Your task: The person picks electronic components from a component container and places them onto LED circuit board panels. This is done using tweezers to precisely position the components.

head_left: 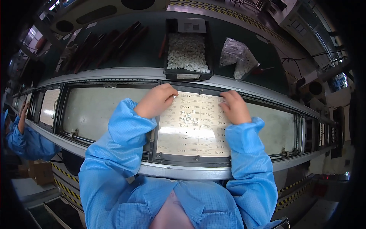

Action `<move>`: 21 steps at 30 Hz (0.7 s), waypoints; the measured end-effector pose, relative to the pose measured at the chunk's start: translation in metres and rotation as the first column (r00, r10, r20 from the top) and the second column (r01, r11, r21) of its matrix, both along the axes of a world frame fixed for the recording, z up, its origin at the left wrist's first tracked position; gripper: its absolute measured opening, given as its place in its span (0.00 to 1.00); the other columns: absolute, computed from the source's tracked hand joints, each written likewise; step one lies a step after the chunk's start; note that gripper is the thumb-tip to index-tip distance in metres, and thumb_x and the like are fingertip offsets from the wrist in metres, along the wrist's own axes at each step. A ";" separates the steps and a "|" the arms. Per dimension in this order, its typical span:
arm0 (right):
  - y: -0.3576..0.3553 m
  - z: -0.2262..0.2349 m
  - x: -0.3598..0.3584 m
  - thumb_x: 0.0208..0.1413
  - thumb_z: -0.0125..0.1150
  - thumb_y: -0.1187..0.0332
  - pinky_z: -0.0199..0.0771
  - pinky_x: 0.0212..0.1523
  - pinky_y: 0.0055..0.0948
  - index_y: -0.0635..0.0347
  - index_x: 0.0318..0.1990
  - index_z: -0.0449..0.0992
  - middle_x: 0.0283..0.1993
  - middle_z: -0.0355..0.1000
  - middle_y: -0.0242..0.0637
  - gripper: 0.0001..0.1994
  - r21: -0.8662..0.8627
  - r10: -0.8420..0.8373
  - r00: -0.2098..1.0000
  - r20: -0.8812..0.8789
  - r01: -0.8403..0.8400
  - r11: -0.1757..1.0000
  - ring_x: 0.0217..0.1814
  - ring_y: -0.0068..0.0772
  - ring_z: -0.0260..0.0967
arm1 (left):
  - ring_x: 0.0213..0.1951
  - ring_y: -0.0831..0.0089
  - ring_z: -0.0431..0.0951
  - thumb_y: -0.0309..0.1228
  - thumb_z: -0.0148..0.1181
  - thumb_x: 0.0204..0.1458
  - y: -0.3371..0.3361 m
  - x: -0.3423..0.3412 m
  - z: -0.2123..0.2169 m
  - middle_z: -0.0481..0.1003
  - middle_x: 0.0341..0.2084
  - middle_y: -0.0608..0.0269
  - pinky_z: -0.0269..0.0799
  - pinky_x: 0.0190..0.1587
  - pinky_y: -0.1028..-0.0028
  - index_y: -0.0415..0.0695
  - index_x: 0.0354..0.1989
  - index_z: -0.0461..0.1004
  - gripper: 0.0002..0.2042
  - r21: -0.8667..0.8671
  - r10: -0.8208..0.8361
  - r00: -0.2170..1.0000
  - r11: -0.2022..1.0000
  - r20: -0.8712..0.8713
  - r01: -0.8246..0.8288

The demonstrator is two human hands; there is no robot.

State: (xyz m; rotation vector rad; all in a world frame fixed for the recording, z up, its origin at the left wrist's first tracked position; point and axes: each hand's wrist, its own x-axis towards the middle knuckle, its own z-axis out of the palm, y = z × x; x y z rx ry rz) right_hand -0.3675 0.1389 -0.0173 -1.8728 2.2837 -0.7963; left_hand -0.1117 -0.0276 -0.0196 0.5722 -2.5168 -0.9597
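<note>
finely gridded blue sleeves end in gathered cuffs.

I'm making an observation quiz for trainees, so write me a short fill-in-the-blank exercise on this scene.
1. The black bin beyond the pale panel holds small pieces whose colour is ____.
2. In the picture, the plastic bag lies to the bin's ____.
3. The person's sleeves are coloured ____.
4. The hand with a white piece at its fingertips is the person's ____ one.

Missing words: white; right; blue; left.

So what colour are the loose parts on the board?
The parts are white, best seen in the head view.
</note>
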 end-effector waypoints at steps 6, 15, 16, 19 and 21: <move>0.038 0.019 -0.036 0.56 0.57 0.56 0.71 0.41 0.43 0.70 0.37 0.78 0.35 0.74 0.54 0.20 0.329 -0.461 0.887 0.041 0.423 0.844 0.38 0.55 0.72 | 0.38 0.56 0.74 0.22 0.54 0.48 0.000 0.000 0.006 0.72 0.34 0.54 0.72 0.42 0.65 0.38 0.37 0.76 0.08 -0.146 -0.002 0.999 0.989 0.045 0.008; 0.034 0.024 -0.021 0.56 0.55 0.48 0.71 0.36 0.41 0.71 0.34 0.79 0.29 0.75 0.54 0.27 0.557 -0.436 0.898 0.054 0.335 0.760 0.31 0.53 0.73 | 0.39 0.57 0.75 0.20 0.54 0.49 -0.010 0.017 0.011 0.73 0.35 0.54 0.72 0.42 0.67 0.36 0.36 0.76 0.07 -0.126 -0.005 0.994 0.992 0.105 0.018; 0.032 0.022 -0.018 0.56 0.55 0.48 0.72 0.36 0.40 0.71 0.33 0.79 0.29 0.75 0.54 0.27 0.535 -0.379 0.921 0.090 0.276 0.799 0.30 0.51 0.73 | 0.39 0.57 0.75 0.21 0.54 0.49 -0.011 0.020 0.006 0.73 0.35 0.54 0.72 0.43 0.67 0.36 0.36 0.76 0.07 -0.130 -0.016 0.993 0.991 0.121 0.032; 0.027 0.004 -0.014 0.55 0.60 0.53 0.71 0.34 0.37 0.71 0.32 0.80 0.27 0.76 0.51 0.22 0.451 -0.283 0.852 0.440 0.063 0.891 0.29 0.48 0.72 | 0.40 0.57 0.75 0.22 0.54 0.49 -0.014 0.024 0.008 0.74 0.35 0.54 0.72 0.44 0.67 0.36 0.36 0.76 0.07 -0.131 -0.025 0.987 0.990 0.158 0.046; 0.013 0.018 0.013 0.54 0.60 0.58 0.73 0.35 0.37 0.70 0.34 0.79 0.31 0.76 0.50 0.18 0.450 -0.255 0.897 0.362 0.072 0.890 0.32 0.49 0.73 | 0.40 0.56 0.74 0.22 0.54 0.49 -0.020 0.033 0.012 0.74 0.35 0.54 0.72 0.44 0.66 0.36 0.36 0.76 0.07 -0.211 0.007 0.989 0.977 0.150 0.025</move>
